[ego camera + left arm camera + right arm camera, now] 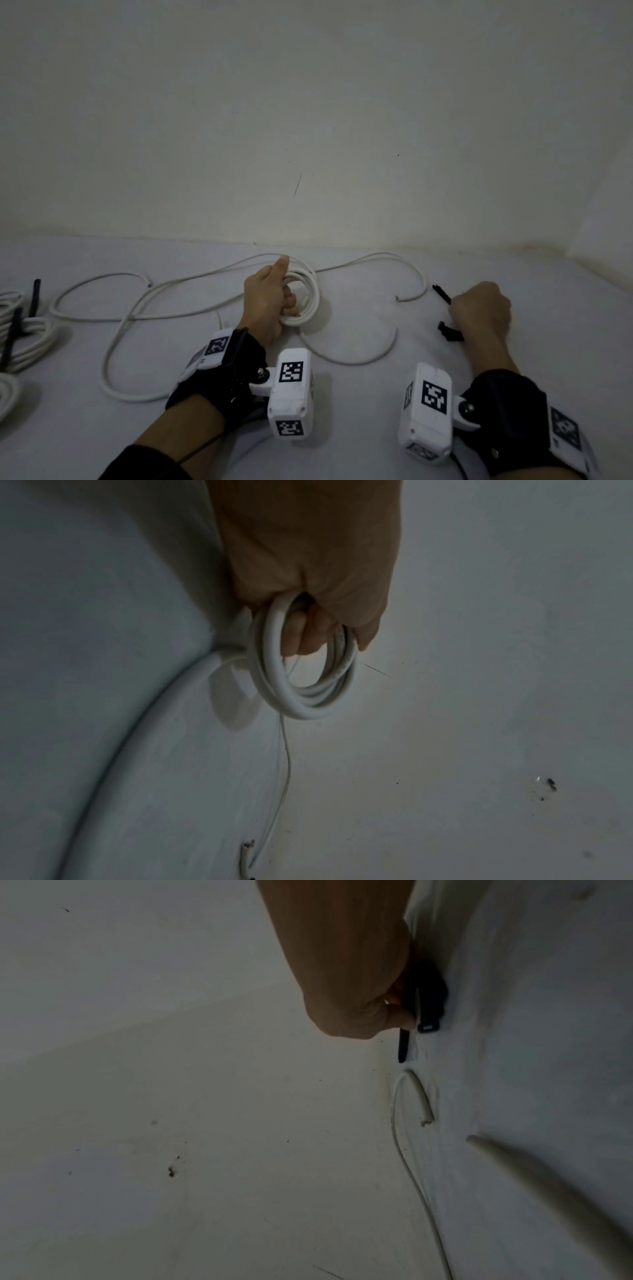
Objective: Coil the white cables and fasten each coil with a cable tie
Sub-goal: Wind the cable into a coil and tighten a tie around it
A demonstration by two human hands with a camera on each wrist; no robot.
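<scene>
My left hand (274, 301) grips a small coil of white cable (310, 298) at the middle of the white surface, fingers through the ring and thumb stretched along its top. The left wrist view shows the cable coil (308, 685) hanging from my curled fingers (308, 631). My right hand (479, 315) is closed around a black cable tie (442, 294); the strap pokes out at the top and the head end (448, 332) out at the bottom. In the right wrist view the cable tie (404, 1042) sticks out below my fist (356, 1010).
Loose white cable (137, 308) runs in long loops left and in front of the coil, and another loose strand (411, 270) curves toward the right hand. Tied coils with black ties (24, 329) lie at the left edge. A pale wall (308, 120) stands close behind.
</scene>
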